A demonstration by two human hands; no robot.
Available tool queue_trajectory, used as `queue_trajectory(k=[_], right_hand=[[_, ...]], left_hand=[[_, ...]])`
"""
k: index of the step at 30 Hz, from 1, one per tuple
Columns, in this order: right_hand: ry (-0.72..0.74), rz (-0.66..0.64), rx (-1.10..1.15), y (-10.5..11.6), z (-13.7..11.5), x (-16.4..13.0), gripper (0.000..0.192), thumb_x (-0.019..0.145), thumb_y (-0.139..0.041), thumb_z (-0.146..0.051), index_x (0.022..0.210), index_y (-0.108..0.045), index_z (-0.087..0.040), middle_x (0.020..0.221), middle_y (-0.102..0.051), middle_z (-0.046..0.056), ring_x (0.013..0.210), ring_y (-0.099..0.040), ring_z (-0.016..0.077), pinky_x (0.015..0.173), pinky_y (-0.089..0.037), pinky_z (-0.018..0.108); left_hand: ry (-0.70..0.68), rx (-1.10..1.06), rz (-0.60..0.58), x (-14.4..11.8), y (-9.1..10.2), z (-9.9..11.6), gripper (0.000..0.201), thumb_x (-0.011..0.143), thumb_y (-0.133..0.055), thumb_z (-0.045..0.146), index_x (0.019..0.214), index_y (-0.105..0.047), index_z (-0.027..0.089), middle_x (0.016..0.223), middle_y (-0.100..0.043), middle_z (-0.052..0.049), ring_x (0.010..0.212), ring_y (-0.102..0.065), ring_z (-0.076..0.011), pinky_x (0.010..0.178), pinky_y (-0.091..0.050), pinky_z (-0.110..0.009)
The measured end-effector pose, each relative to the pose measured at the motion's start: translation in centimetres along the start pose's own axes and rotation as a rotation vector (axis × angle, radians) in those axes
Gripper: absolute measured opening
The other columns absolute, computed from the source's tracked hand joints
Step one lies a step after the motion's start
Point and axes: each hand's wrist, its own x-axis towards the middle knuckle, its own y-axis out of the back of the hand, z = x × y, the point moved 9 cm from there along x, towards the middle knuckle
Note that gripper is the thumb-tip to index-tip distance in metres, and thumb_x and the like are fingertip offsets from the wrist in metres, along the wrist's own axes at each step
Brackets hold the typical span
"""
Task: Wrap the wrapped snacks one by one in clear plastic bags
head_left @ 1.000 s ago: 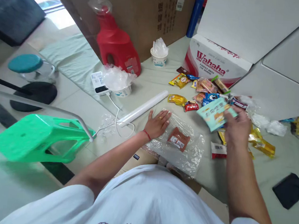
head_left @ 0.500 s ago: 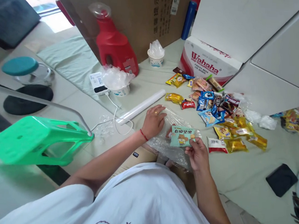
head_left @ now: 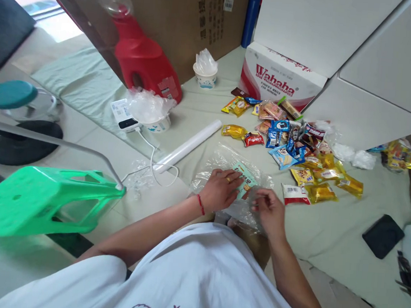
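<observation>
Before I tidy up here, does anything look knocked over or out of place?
Yes: the green stool lies tipped on its side on the floor at left. Snack packets lie scattered loose over the cloth, beyond the clear bag that both hands are on.

We see a bright, evenly lit scene; daylight enters from eleven o'clock, where the window patch (head_left: 31, 7) is washed out to white. Shadows are soft and faint. Clear plastic wrap (head_left: 237, 176) at centre catches mild glare. Wide-angle bending curves lines toward the edges, and the green stool (head_left: 43, 199) at eight o'clock looks smeared and slightly soft.
</observation>
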Motion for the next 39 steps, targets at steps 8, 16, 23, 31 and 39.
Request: queue_trajectory(k=[8, 16, 23, 31, 39], right_hand=[[0.523, -0.269, -0.808, -0.7, -3.6, 10.1, 0.023, 0.087, -0.067, -0.027, 0.107, -0.077, -0.021, 0.115, -0.071, 0.013, 0.119, -0.051, 0.0333, 0.105, -0.041, 0.050], [0.222, -0.148, -0.414, 2.8, -1.7, 17.0, 0.032, 0.089, -0.055, -0.044, 0.092, -0.071, -0.017, 0.074, -0.067, 0.003, 0.068, -0.056, 0.0175, 0.068, -0.045, 0.029], [0.295, -0.201, -0.698, -0.9, -4.0, 16.6, 0.072, 0.076, -0.078, -0.057, 0.134, -0.062, -0.017, 0.101, -0.072, 0.010, 0.107, -0.058, 0.0299, 0.095, -0.046, 0.041], [0.148, -0.429, -0.503, -2.7, -4.3, 18.0, 0.035, 0.083, -0.067, -0.048, 0.089, -0.077, -0.014, 0.061, -0.059, -0.002, 0.057, -0.047, 0.0128, 0.061, -0.038, 0.027], [0.720, -0.525, -0.554, -3.0, -8.2, 6.3, 0.035, 0.102, -0.048, -0.037, 0.112, -0.079, -0.024, 0.078, -0.065, 0.007, 0.077, -0.057, 0.0212, 0.076, -0.049, 0.034]], left_hand=[[-0.024, 0.060, -0.116, -0.1, -0.3, 0.2, 0.070, 0.080, -0.057, 0.024, 0.150, -0.052, 0.020, 0.157, -0.053, -0.011, 0.137, -0.049, -0.0334, 0.103, -0.032, -0.055], [0.030, 0.194, -0.142, 0.6, -1.5, 0.3, 0.048, 0.104, -0.043, 0.030, 0.150, -0.051, 0.023, 0.156, -0.053, -0.011, 0.135, -0.048, -0.0301, 0.097, -0.038, -0.049], [0.020, 0.137, -0.079, 1.3, -1.1, 1.8, 0.054, 0.099, -0.051, 0.041, 0.147, -0.053, 0.015, 0.138, -0.062, -0.017, 0.119, -0.054, -0.0332, 0.097, -0.039, -0.050], [-0.023, 0.162, -0.044, 0.3, -1.1, 2.3, 0.041, 0.102, -0.044, 0.026, 0.141, -0.059, 0.025, 0.143, -0.063, -0.011, 0.122, -0.057, -0.0286, 0.094, -0.036, -0.049], [-0.034, 0.154, -0.023, -0.3, -2.6, 1.9, 0.040, 0.106, -0.042, 0.021, 0.141, -0.060, 0.025, 0.142, -0.066, -0.011, 0.127, -0.058, -0.0251, 0.091, -0.042, -0.045]])
